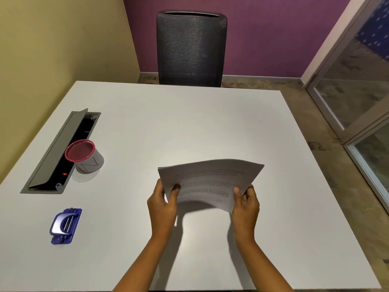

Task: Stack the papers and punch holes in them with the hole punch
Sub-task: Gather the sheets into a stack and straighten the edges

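— Papers [210, 182]?
— Printed stack, bowed, held above table [189, 127] center. Left hand [162, 204] clamped on left edge, right hand [245, 204] on right, thumbs on top.
— Hole punch [65, 225]?
— Blue, flat on table, well left, untouched. Red-rimmed cup [85, 155] beyond it.

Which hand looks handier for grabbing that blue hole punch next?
Probably the left hand: the hole punch lies on the table's left side, nearer it. The right hand could keep the papers.
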### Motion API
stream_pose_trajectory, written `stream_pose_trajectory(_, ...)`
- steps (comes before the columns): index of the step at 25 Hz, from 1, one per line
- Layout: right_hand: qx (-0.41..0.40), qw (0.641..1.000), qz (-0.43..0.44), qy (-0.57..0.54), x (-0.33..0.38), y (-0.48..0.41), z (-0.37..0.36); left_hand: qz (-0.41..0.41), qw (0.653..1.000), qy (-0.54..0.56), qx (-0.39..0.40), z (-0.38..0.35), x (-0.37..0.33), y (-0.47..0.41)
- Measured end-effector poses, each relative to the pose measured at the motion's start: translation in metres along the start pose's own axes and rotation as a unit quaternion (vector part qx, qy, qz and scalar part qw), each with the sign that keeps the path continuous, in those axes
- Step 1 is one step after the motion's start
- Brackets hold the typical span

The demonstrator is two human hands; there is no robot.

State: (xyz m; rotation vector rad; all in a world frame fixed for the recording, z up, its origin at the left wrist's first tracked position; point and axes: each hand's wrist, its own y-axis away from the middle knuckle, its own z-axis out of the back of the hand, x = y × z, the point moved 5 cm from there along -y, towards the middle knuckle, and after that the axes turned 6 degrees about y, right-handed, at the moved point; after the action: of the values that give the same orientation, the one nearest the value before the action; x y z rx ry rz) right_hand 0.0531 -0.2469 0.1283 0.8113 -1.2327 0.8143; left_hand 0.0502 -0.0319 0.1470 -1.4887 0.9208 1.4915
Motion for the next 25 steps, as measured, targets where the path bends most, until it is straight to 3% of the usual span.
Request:
stream_pose_trajectory(8,0.001,1.0,-0.009,0.029,-0.005,0.005,0.001,0.016,0.999,-0.027,0.003,-0.005,0.005,0.006)
stream_pose_trajectory(15,-0.019,1.0,0.004,0.024,0.001,-0.005,0.012,-0.003,0.999,-0.012,-0.049,0.006,-0.011,-0.006)
stream_pose_trajectory(18,-0.032,0.996,-0.078,-0.036,-0.016,-0.004,0.02,0.044,0.992,0.063,-0.104,0.018,-0.005,-0.019)
stream_pose_trajectory(21,0.016,0.974,-0.186,-0.131,-0.03,0.007,0.012,0.104,0.973,0.164,-0.126,0.026,0.008,-0.027)
stream_pose_trajectory(25,0.123,0.959,-0.155,-0.2,-0.01,0.013,-0.007,0.14,0.959,0.209,-0.135,0.022,0.009,-0.021)
